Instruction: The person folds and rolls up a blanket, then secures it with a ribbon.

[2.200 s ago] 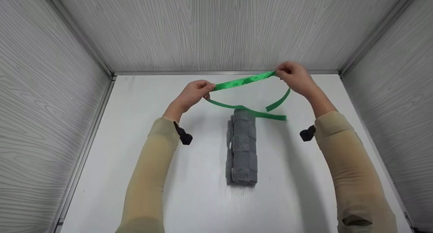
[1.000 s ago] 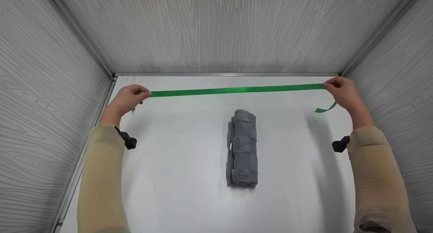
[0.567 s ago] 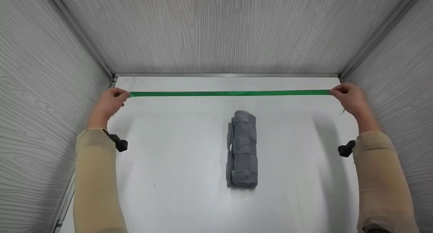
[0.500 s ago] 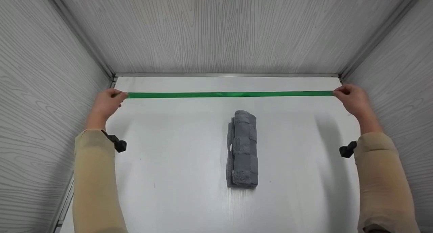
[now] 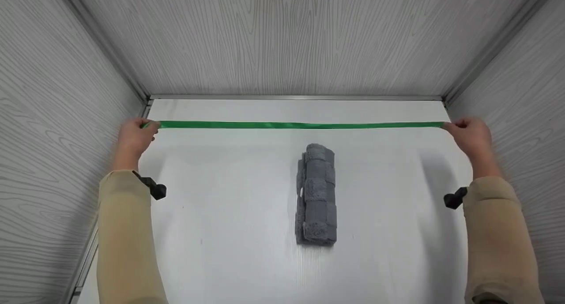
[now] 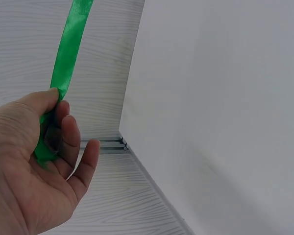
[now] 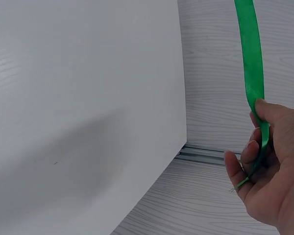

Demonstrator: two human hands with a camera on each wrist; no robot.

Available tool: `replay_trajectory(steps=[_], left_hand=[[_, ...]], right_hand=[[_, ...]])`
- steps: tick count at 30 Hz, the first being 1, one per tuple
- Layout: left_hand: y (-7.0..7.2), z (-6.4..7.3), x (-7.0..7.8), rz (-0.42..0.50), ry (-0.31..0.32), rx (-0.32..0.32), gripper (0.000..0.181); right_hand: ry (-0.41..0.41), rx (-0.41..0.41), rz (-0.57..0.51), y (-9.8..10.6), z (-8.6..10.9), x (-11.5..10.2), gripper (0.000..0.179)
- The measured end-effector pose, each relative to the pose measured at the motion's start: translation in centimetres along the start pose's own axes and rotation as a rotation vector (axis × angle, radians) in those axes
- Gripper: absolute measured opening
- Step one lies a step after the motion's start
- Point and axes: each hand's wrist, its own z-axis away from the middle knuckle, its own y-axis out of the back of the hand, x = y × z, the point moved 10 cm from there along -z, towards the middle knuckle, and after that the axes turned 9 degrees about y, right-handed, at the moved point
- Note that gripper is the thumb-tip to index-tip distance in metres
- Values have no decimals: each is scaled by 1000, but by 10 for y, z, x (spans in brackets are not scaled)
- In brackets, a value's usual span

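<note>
A long green ribbon (image 5: 273,125) stretches nearly straight across the far part of the white table, held between both hands. My left hand (image 5: 136,136) pinches it close to one end between thumb and forefinger. In the left wrist view a short tail of the ribbon (image 6: 66,58) folds into the palm. Far to the right, my right hand (image 5: 472,134) pinches the other end. The right wrist view shows the ribbon's loose, frayed tail (image 7: 242,183) running down over the curled fingers. Nearer than the ribbon lies a rolled grey cloth (image 5: 318,193), which neither hand touches.
The white tabletop (image 5: 238,207) is bounded by a grey wood-grain back wall (image 5: 282,39) and side walls (image 5: 48,118). A metal strip (image 5: 295,97) runs along the table's back edge. Each hand is close to a side wall.
Both hands have spread apart, drawing the drooping, doubled ribbon out into one long span. In the last half second the right hand has moved slightly right and nearer. The grey cloth has stayed put.
</note>
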Motion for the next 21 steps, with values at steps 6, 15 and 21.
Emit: replay_trajectory(steps=[6,15,21], left_hand=[[-12,-3,5,115,41,30,51],[-45,-8,10,297,113,-16,47],[-59,-8,5,217,125,-26,46]], right_hand=[[-56,-12,-63,-10,-4,2,62],[-115,-17,-188,-37,-10,3,42],[-157,-52,-171,-51,-8,12,53]])
